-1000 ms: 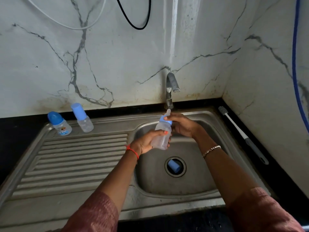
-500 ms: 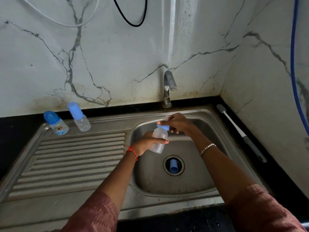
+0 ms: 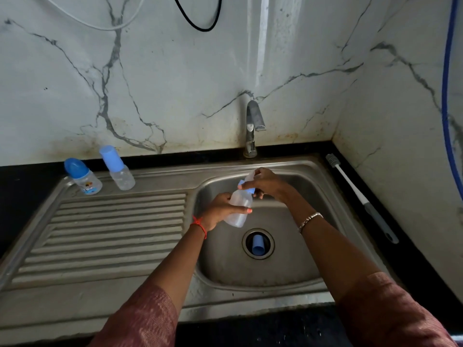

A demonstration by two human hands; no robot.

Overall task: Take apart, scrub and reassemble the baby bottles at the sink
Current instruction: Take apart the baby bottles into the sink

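Our left hand (image 3: 220,211) wraps a clear baby bottle (image 3: 238,211) above the sink (image 3: 250,274). Just beyond it, our right hand (image 3: 269,186) pinches the bottle's blue collar (image 3: 246,189); a blue cap (image 3: 258,244) lies below both.

I can make out no readable words from my feed. The only print sits on the round-capped bottle (image 3: 86,181) at the far-left corner of the drainboard (image 3: 112,234): a small coloured picture above a blue band of lettering, too blurred to read.

L hand (image 3: 220,212), R hand (image 3: 269,186) curled, gripping.
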